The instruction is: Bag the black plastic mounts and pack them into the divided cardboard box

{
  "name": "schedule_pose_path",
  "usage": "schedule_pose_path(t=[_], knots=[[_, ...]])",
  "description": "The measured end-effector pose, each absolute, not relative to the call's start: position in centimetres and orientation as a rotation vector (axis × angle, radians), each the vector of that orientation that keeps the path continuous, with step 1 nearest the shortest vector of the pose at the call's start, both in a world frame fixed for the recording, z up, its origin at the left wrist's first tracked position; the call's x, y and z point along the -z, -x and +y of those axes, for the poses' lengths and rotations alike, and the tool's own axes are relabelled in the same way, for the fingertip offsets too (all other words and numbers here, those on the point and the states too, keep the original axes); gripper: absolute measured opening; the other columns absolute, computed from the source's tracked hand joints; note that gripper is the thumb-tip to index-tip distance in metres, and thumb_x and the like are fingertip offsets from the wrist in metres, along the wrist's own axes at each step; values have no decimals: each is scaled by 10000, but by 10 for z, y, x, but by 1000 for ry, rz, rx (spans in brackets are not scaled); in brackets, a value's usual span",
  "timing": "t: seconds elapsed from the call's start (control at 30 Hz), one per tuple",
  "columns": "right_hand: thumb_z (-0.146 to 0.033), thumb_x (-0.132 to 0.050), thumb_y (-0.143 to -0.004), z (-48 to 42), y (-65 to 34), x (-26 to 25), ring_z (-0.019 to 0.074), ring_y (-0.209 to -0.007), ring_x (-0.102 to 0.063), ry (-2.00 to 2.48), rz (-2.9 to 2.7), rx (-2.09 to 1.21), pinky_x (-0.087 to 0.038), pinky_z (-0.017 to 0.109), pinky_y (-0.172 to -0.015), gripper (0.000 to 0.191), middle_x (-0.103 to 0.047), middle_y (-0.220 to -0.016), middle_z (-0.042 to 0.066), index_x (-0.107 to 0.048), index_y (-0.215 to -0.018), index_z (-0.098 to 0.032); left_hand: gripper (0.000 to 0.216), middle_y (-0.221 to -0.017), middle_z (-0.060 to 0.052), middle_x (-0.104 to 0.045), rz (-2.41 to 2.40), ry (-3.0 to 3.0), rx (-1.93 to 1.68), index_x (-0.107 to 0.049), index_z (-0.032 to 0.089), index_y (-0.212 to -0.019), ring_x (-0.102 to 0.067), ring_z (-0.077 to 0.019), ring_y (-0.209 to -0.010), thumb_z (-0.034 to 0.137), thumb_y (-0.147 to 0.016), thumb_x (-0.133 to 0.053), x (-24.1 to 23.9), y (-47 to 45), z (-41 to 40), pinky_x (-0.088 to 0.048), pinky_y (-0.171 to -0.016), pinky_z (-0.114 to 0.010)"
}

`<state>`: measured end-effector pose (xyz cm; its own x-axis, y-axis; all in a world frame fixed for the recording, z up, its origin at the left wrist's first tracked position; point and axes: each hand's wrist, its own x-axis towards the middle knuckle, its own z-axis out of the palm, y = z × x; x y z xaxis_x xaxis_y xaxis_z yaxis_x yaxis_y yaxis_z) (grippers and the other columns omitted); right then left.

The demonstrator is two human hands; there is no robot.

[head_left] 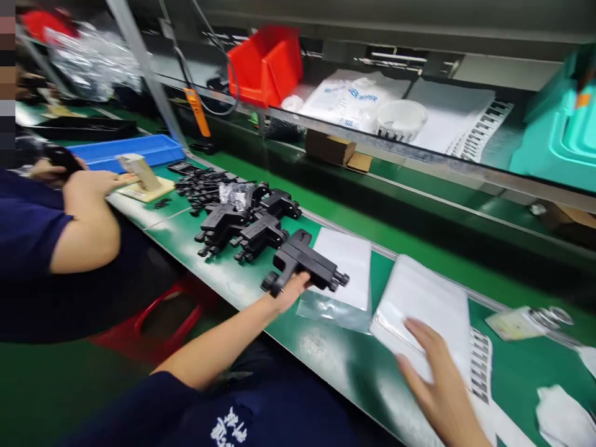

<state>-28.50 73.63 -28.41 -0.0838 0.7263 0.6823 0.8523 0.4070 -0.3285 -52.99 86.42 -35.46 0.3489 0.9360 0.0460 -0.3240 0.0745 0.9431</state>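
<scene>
At centre frame a heap of black parts (242,217) blocks the green bench (326,354), and white bags (421,298) cover its right; a co-worker's arm (84,230) closes the left, while the conveyor belt (419,242) behind runs bare

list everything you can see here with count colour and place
black plastic part in hand: one, black, near bench edge, held by left hand
pile of black plastic parts: several, black, on bench left of the held one
clear plastic bag: one, clear with white sheet, under the held part
stack of white bags: one stack, white, bench right of centre
blue tray: one, blue, far left of bench
red bin: one, red, on back shelf
white round container: one, white, back shelf
cardboard box: one, brown, on the green conveyor
green bench: one, green
co-worker's arm: one, dark blue sleeve, left
left hand: gripping the black part
right hand: flat on the white bags
</scene>
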Motion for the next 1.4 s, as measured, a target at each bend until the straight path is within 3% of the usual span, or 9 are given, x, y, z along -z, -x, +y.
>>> schedule_pose_path(t=[0.23, 0.4, 0.57, 0.67, 0.73, 0.87, 1.0, 1.17, 1.4], knots=[[-364, -536, -927, 733, 334, 304, 281, -1012, -646, 1542, -2040, 153, -582, 413, -760, 696, -632, -1205, 153, -207, -1520, -211, 593, -1109, -93, -694, 495, -1270, -584, -642, 202, -1158, -617, -308, -1092, 509, -670, -780, 338, 523, 831, -491, -960, -452], [-232, -515, -921, 716, 320, 309, 263, -894, -637, 1542, -2227, 199, -529, 405, -744, 569, -665, -1103, 131, -356, -1467, -229, 672, -1154, -137, -657, 531, -1186, -463, -559, 146, -1253, -616, -287, -1054, 595, -763, -657, 336, 533, 843, -485, -867, -369], [-518, -565, -888, 700, 305, 311, 277, -1136, -573, 1610, -1809, -249, -489, 461, -938, 516, -614, -1234, 122, -526, -1321, -241, 650, -1103, -115, -626, 759, -1513, -638, -551, 132, -1145, -568, -282, -1053, 686, -805, -551, 339, 513, 830, -448, -923, -386], [-643, -414, -906, 694, 295, 322, 185, -669, -619, 1695, -1120, -742, -546, 353, -646, 525, -660, -771, 55, -638, -1064, -195, 703, -1111, -101, -609, 715, -1643, -686, -496, 152, -1217, -571, -276, -1035, 718, -800, -519, 334, 513, 826, -457, -904, -372], [-697, -438, -863, 691, 291, 329, 120, -422, -444, 1558, -811, -1095, -494, 297, -497, 549, -499, -502, -34, -642, -884, -188, 735, -1119, -95, -605, 681, -1759, -649, -466, 166, -1253, -581, -273, -1009, 719, -775, -543, 330, 516, 826, -465, -883, -370], [-633, -635, -779, 688, 286, 333, 75, -400, -328, 1336, -593, -1288, -485, 272, -496, 451, -407, -473, -79, -641, -854, -188, 768, -1141, -95, -602, 666, -1916, -556, -457, 183, -1256, -589, -281, -989, 719, -719, -583, 326, 518, 823, -467, -873, -385], [-555, -576, -859, 681, 278, 330, 110, -483, -475, 1452, -871, -1118, -476, 262, -511, 372, -522, -560, -28, -641, -882, -189, 746, -1168, -103, -599, 675, -1813, -587, -470, 179, -1260, -573, -286, -1030, 687, -731, -607, 328, 507, 822, -448, -912, -396], [-288, -553, -923, 671, 269, 320, 201, -826, -644, 1540, -1738, -238, -557, 355, -729, 193, -673, -916, 61, -611, -1101, -242, 610, -1098, -110, -639, 683, -1258, -516, -537, 155, -1191, -604, -256, -1004, 638, -819, -558, 335, 491, 827, -470, -865, -358], [-122, -581, -891, 672, 253, 331, 229, -969, -664, 1443, -1808, 237, -595, 411, -794, 568, -663, -1058, 81, -390, -1400, -286, 765, -1283, -106, -615, 420, -1856, -528, -370, 249, -1405, -544, -291, -1232, 354, -741, -736, 321, 505, 833, -376, -1079, -471]])
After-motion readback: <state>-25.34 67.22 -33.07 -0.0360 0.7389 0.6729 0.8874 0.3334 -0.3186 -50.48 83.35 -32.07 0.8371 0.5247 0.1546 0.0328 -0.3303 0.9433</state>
